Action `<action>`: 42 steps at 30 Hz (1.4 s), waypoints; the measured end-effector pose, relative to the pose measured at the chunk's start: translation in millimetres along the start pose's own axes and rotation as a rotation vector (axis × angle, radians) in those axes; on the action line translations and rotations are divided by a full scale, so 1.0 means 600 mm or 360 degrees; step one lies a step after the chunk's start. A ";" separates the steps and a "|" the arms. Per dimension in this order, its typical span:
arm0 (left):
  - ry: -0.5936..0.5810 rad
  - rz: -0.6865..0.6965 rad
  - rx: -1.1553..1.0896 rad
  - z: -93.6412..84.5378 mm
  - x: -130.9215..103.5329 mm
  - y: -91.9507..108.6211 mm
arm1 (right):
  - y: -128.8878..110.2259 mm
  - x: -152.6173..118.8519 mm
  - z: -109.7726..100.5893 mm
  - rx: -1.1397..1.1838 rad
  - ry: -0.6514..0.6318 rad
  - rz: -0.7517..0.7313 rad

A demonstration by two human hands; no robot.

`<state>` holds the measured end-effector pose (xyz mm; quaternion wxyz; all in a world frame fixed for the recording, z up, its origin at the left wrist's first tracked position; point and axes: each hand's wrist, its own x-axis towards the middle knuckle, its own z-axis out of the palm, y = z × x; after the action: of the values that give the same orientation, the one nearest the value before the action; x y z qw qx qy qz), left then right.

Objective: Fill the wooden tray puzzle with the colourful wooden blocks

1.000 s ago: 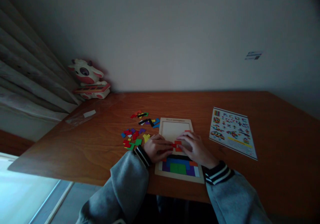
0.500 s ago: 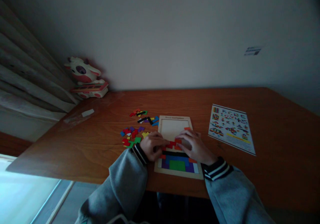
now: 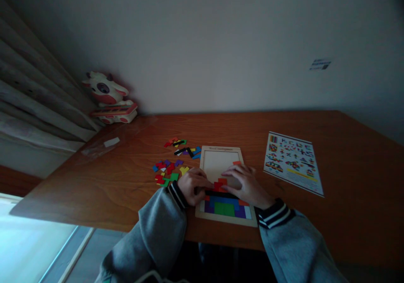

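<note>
Over the wooden puzzle board [image 3: 202,214], both my hands work close together. My left hand [image 3: 192,186] is curled at the board's left side, its fingertips on a red puzzle piece [image 3: 217,186]. From the right, my right hand [image 3: 244,185] has thumb and fingers around an orange puzzle piece [image 3: 222,181] that meets the red one. Part of both pieces is hidden by my fingers. Below them lie a black strip [image 3: 222,194], blue pieces and a green block [image 3: 224,209]. Another orange piece [image 3: 236,162] rests near the board's upper right.
Loose coloured pieces [image 3: 170,168] are scattered left of the board, with more pieces [image 3: 188,152] behind them. A printed pattern sheet [image 3: 293,161] lies to the right. At the back left stands a cow-shaped toy [image 3: 110,98], with a clear plastic bag [image 3: 101,146] before it.
The orange piece has shifted slightly left and now sits against the red piece, which shows less between my hands. Both hands stay almost in place.
</note>
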<state>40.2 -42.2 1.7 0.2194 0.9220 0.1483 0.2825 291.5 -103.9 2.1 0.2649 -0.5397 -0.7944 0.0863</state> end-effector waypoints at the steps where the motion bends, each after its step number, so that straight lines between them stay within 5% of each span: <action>1: 0.0002 0.0003 0.0005 0.000 0.000 0.000 | 0.000 0.000 0.000 -0.0005 0.0000 0.0005; 8: 0.0003 0.0052 0.0009 -0.005 0.005 0.002 | 0.005 0.000 0.005 0.0059 0.0025 0.0036; 13: 0.0085 0.0125 0.0021 -0.005 0.010 0.001 | 0.022 0.000 0.010 0.0320 0.0371 0.0133; 19: 0.0123 0.0152 0.0066 -0.008 0.016 0.002 | 0.037 -0.002 0.007 0.0211 0.0586 0.0252; 26: 0.0076 0.0095 0.0030 -0.008 0.011 0.009 | 0.025 -0.006 0.004 0.0157 0.0260 0.0052; 42: -0.0014 -0.0020 0.0106 -0.002 0.003 -0.003 | 0.018 0.007 0.010 -0.0057 0.0033 0.0021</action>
<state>40.7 -39.5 2.5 0.1912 0.9290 0.1625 0.2721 296.0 -95.1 -6.2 0.2628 -0.5505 -0.7895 0.0683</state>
